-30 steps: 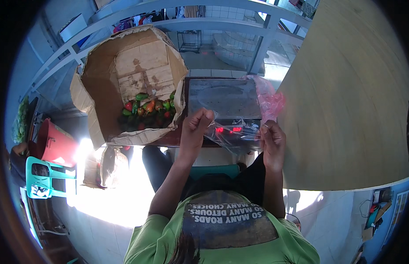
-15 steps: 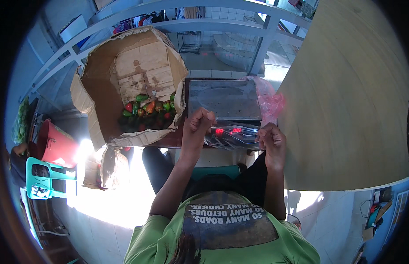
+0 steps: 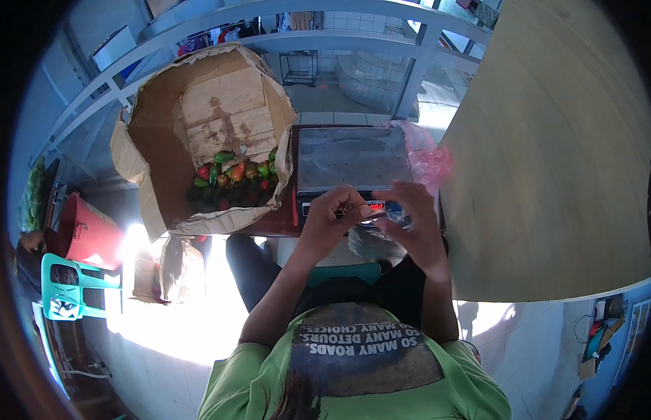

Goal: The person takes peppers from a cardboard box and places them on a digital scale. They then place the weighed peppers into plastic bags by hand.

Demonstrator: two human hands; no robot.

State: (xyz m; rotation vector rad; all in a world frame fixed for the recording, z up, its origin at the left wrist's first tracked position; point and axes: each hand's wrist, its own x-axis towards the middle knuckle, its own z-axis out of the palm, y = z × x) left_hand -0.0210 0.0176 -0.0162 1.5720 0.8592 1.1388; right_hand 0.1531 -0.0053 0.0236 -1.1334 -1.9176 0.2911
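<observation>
A thin clear plastic bag (image 3: 373,243) hangs in front of the weighing scale (image 3: 353,159). My left hand (image 3: 334,218) pinches the bag's upper edge between thumb and fingers. Close beside it, my right hand (image 3: 418,227) has its thumb and fingers spread apart, with a fold of the plastic next to them. Both hands are just over the scale's near side and partly cover its lit red display (image 3: 376,207). The scale's flat metal top holds nothing.
Left of the scale, a torn cardboard box (image 3: 140,171) holds several green and red peppers (image 3: 234,171). Pink plastic (image 3: 430,164) lies by the scale's right side. A large wooden panel (image 3: 549,161) stands at the right. A red bucket (image 3: 94,234) and turquoise stool (image 3: 63,283) are at left.
My hands have come closer together and the right has moved left, its fingers spreading. The bag, stretched flat between them before, now hangs bunched below.
</observation>
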